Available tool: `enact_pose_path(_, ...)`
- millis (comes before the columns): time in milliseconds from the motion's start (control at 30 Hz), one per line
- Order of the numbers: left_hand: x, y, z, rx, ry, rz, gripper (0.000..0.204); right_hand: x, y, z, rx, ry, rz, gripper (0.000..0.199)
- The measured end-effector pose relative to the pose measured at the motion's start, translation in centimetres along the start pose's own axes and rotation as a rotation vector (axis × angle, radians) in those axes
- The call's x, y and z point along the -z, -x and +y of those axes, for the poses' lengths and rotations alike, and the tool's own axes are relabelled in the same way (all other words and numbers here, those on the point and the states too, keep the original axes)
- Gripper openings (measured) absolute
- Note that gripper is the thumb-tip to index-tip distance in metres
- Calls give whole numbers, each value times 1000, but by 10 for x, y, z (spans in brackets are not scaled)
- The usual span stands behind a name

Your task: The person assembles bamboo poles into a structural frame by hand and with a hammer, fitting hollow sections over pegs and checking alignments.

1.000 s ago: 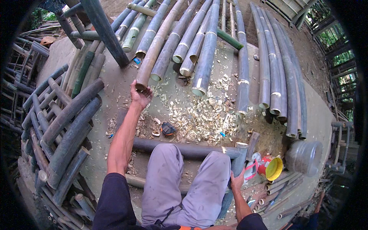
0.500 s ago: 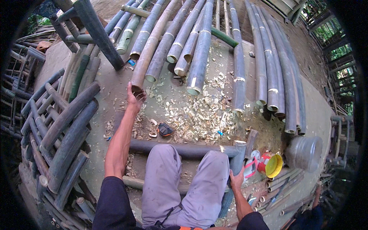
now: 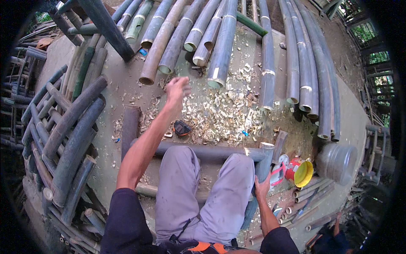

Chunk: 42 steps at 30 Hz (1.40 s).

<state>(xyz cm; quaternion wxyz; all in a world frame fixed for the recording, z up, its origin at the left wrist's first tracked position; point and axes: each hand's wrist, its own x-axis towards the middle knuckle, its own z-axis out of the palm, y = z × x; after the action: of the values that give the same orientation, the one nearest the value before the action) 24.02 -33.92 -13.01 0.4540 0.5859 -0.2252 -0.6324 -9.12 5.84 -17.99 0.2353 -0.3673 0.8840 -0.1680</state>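
Roughly, per item:
Left hand: the left hand [image 3: 176, 88] is stretched forward on a straight arm, above the ground and just short of the cut ends of the bamboo poles [image 3: 186, 38]; fingers loosely curled, grip holds nothing visible.
Nearest pole: a brownish pole [image 3: 157, 48] ends just left of that hand; whether the fingers touch it cannot be told.
Right hand: the right hand [image 3: 262, 186] sits low by the right thigh, grip closed around a short grey bamboo piece [image 3: 263, 163] that stands roughly upright.
Cross pole: a dark pole [image 3: 207, 151] lies across under the person's knees, its right end meeting the grey bamboo piece.
Legs: grey trousers [image 3: 203, 190], person seated, looking down.
Ground: pale wood shavings [image 3: 220, 114] are scattered between the legs and the pole ends; a small dark object [image 3: 182, 128] lies among them.
Right side: a red and yellow container [image 3: 299, 172] is near the right hand, a clear plastic jar [image 3: 337, 161] beside it.
Left side: a stack of dark bamboo [image 3: 63, 131] lies well apart from both hands.
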Motion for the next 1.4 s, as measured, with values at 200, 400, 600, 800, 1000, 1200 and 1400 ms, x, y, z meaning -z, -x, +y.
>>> enact_pose_path(200, -24, -65, 19, -100, -234, -16, 56, 3, -1, -10, -4, 23, -6, 85)
enact_pose_path(400, -54, -115, 27, 144, -152, 66, 93, 4, -1, -15, -17, -18, -28, 85)
enact_pose_path(600, -38, -188, 32, 52, 105, 165, 82, 0, -8, -7, -29, -85, -108, 86)
enact_pose_path(800, -73, -193, 12, -8, -6, 400, 82, 4, -1, -3, -10, -38, -20, 85)
enact_pose_path(1000, -63, -154, 70, -111, -42, 104, 72, 1, -1, 0, -36, -28, -17, 85)
enact_pose_path(1200, -64, -31, 165, 186, 18, -293, 57, 4, 0, -3, -52, -51, -34, 84)
enact_pose_path(1400, -104, 86, 133, 324, 155, -565, 58, 6, -1, -6, -48, -40, -76, 87)
